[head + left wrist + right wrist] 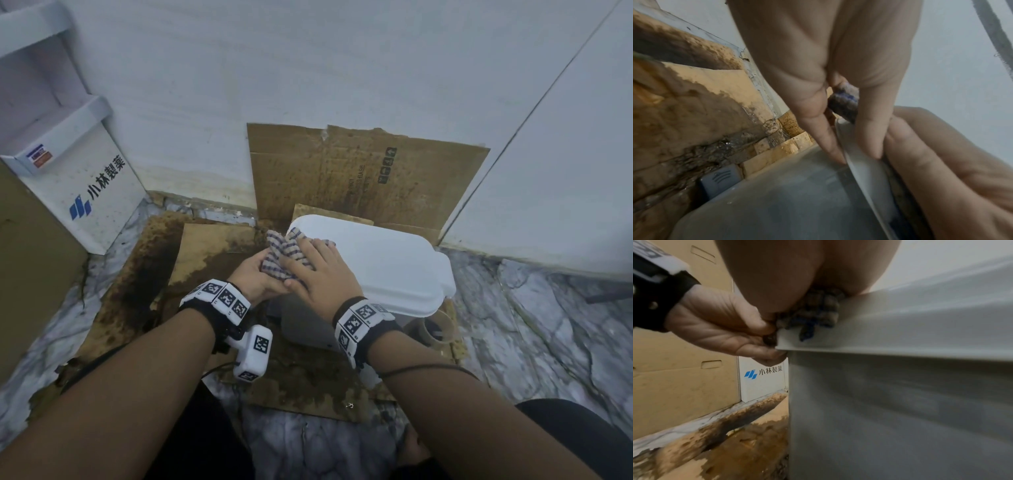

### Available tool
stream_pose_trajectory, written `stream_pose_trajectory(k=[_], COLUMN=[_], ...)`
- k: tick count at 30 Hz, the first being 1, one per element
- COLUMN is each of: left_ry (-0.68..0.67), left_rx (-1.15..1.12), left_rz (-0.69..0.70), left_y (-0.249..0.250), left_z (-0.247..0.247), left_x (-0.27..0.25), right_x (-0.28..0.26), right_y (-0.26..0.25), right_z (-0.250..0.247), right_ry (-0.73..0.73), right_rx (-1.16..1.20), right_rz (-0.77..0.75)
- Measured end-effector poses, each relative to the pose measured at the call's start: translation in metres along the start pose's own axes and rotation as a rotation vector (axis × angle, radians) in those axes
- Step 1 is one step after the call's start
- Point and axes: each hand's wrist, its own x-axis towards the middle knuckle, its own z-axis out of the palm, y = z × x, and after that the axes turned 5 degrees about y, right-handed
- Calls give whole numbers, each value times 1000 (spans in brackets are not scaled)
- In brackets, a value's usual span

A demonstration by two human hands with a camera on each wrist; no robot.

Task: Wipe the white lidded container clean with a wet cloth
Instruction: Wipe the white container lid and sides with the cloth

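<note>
A white plastic container with a rounded, closed lid stands on stained, damp brown cardboard sheets laid over a grey marbled floor, close to a pale wall. Another flattened cardboard sheet leans against the wall behind it.

A blue-and-white checked cloth lies bunched over the left corner of the lid, spilling over the rim. The right hand lies on top of the cloth with its fingers spread and fairly straight, pressing it flat against the lid. The left hand sits just beside it at the container's left edge; its fingers curl around the lid's rim and the hanging part of the cloth, the thumb above and the fingertips tucked beneath the rim, as the right wrist view shows. In the left wrist view a fold of the cloth shows between the curled fingers, against the lid's edge.

Both wrists wear black bands carrying white blocks with square black markers.

To the left stands a white cardboard box printed with a blue logo and dark characters, touching a larger plain brown box. A roll of brown tape lies on the cardboard just right of the container, partly hidden under the lid's overhang.
</note>
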Motion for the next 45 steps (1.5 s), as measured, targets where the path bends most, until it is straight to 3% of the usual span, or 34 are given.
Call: stream_pose_trajectory(k=[7,11,21,26,36,39,42,45], left_ry=[36,9,26,42,91,136,214,248], left_rx=[-8,-35,-30,-3,72,135,238,412], left_rz=[18,56,12,-16,-81,-106,-80,-65], left_y=[-4,-9,-6,-5,-2,-1,0,20], left_z=[4,2,4,1,-3,-4,-1,24], left_x=[-1,7,5,7,12,14,18,-1], right_x=[-36,-65,-131,-148,-152,-150,-145,-137], right_y=[17,48,122,138,121,122,126,134], right_z=[-1,-14,-35,-37,-32,-37,-50,-69], right_ry=[99,147,64,63,403,518,424,266], right_rx=[-7,-18,11,172,490,570,684,669], right_rz=[-5,111,301,495,813,1003,1203,1275])
